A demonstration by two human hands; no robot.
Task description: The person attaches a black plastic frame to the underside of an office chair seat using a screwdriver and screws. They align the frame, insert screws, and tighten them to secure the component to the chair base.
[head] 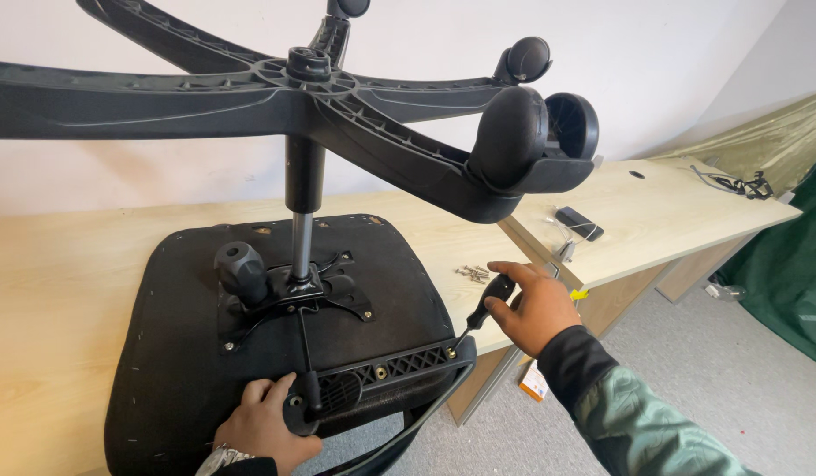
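Viewing an upturned office chair (249,353) on the light wood counter (64,291), seat underside up, star base (320,88) at the top of the frame. My right hand (536,308), centre right, is clenched on the black handle of a screwdriver (483,313). Its long axis slants from handle at upper right down-left to the tip, which meets the black plastic bracket (399,366) at the seat's lower edge. The tool lies left of and below the right grip. My left hand (262,427), bottom centre, rests loosely curled against the bracket's left end, grasping nothing fully. Loose screws (472,273) lie on the counter just above the right hand.
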